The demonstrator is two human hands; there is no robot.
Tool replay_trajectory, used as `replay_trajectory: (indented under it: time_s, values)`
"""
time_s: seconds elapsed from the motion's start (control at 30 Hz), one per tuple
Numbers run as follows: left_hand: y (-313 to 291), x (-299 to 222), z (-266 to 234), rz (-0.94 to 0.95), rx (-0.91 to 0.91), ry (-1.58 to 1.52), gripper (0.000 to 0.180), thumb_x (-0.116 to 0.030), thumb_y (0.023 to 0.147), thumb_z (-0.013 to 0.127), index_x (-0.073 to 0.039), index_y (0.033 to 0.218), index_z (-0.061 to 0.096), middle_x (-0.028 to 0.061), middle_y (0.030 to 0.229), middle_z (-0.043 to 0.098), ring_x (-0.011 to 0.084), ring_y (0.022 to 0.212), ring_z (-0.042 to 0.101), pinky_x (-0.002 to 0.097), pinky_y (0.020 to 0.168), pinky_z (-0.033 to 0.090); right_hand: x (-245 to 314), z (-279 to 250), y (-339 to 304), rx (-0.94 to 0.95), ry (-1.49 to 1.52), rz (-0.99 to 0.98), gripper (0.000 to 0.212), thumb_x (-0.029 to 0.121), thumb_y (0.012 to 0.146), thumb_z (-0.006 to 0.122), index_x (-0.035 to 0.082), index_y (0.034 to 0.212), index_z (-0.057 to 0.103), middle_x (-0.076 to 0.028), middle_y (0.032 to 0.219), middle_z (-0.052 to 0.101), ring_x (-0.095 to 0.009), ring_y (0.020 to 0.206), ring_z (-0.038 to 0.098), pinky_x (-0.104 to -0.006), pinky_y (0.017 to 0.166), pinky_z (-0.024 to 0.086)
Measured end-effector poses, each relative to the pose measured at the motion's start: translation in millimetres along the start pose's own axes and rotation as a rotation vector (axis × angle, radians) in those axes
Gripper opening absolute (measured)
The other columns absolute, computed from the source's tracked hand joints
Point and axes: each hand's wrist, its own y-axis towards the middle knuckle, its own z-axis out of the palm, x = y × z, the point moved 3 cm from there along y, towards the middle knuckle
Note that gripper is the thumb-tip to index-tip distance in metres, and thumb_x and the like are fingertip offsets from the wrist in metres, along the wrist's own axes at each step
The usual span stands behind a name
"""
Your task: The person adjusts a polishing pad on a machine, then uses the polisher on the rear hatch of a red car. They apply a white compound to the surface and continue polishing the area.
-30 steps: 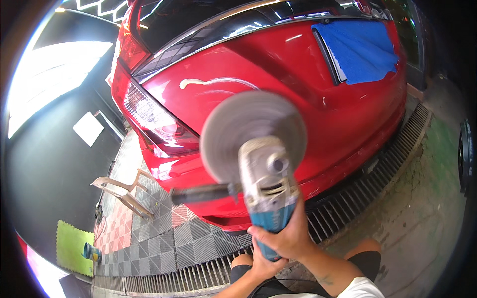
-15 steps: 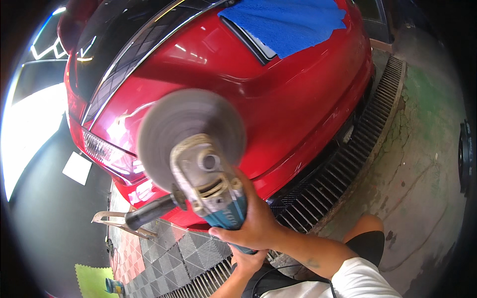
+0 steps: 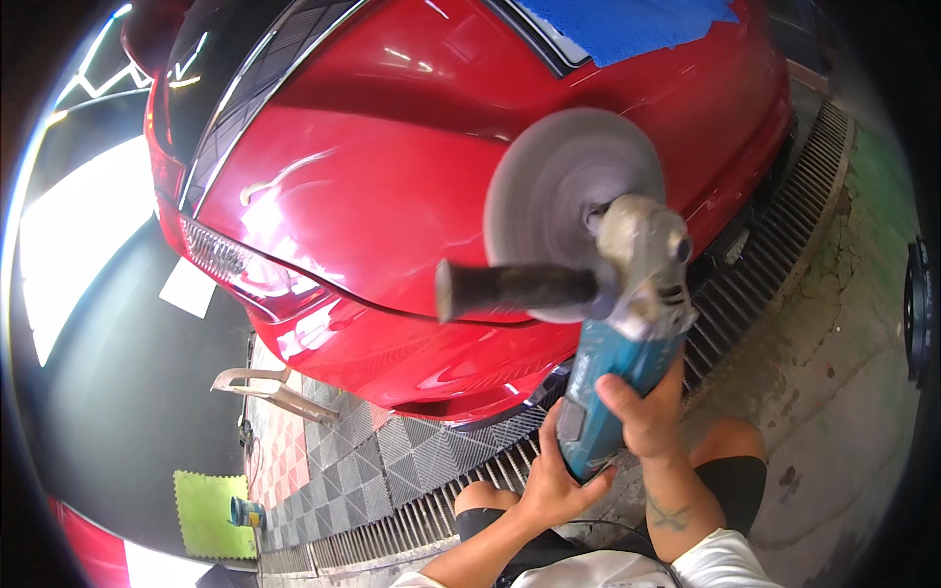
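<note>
A rotary polisher (image 3: 613,382) with a teal body is held in both hands in front of a red car (image 3: 392,216). My left hand (image 3: 557,487) grips the rear end of its body. Further up the body, my right hand (image 3: 647,416) wraps round the right side, thumb across the top. The round grey buffing pad (image 3: 549,196) is blurred, as if spinning, and is tilted over the red bumper; whether it touches the paint I cannot tell. A black side handle (image 3: 520,291) sticks out to the left, with no hand on it.
A blue cloth (image 3: 637,24) lies over the plate area on the car. A drain grating (image 3: 774,230) runs along the bumper. Lower left are a beige plastic chair (image 3: 279,392), a green mat (image 3: 211,514) and a small teal container (image 3: 245,513). A cord hangs by my legs.
Both hands have carried the polisher to the right across the bumper, and its side handle now points level to the left. The view has shifted, so the car's light shows more fully.
</note>
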Motion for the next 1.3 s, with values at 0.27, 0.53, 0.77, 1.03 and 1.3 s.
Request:
replay_trajectory:
  time_s: [0.27,0.53,0.77,1.03,1.3]
  values:
    - [-66.7,149.7,-43.0,-0.046,-0.286,0.173,0.121,-0.023,0.075,0.096,0.000,0.164,0.018,0.0244,0.152,0.047,0.0373,0.144,0.050,0.0496,0.121,0.043,-55.0,89.5,-49.4,0.361,-0.212,0.005,0.129,0.032,0.077,0.100,0.003,0.172,0.018,-0.029,0.162,0.048,-0.039,0.150,0.054,-0.0499,0.123,0.045]
    - [-40.9,173.9,-27.3,-0.228,-0.572,0.274,0.115,-0.024,0.082,0.092,-0.006,0.169,0.019,0.0285,0.148,0.060,0.0391,0.135,0.065,0.0492,0.114,0.053,-96.1,63.4,-55.1,0.270,-0.097,0.054,0.114,0.021,0.074,0.098,0.004,0.165,0.030,-0.019,0.151,0.055,-0.029,0.136,0.060,-0.0462,0.118,0.049]
    - [2.7,59.2,-20.7,-0.207,0.023,0.167,0.119,-0.028,0.081,0.094,-0.015,0.171,0.017,0.0336,0.121,0.075,0.0524,0.107,0.077,0.0530,0.090,0.063,-86.0,-21.1,-23.6,-0.086,0.155,0.135,0.078,0.029,0.085,0.090,0.006,0.149,0.052,-0.009,0.133,0.063,-0.021,0.117,0.065,-0.0387,0.105,0.055]
    - [-55.0,148.0,12.5,-0.259,-0.144,-0.010,0.116,-0.018,0.078,0.091,-0.015,0.167,0.016,0.0363,0.122,0.071,0.0559,0.113,0.072,0.0569,0.098,0.059,-113.7,10.6,-70.7,0.116,-0.171,0.102,0.098,0.029,0.079,0.096,0.002,0.157,0.042,-0.011,0.145,0.056,-0.024,0.131,0.059,-0.0430,0.116,0.048]
    - [-105.6,204.1,-24.0,-0.185,-0.318,-0.094,0.110,-0.013,0.073,0.097,-0.003,0.157,0.027,0.0234,0.141,0.061,0.0369,0.131,0.065,0.0489,0.111,0.052,-156.0,76.5,-111.6,0.374,-0.212,0.167,0.125,0.022,0.075,0.102,0.002,0.167,0.020,-0.020,0.156,0.046,-0.031,0.145,0.051,-0.0489,0.123,0.043]
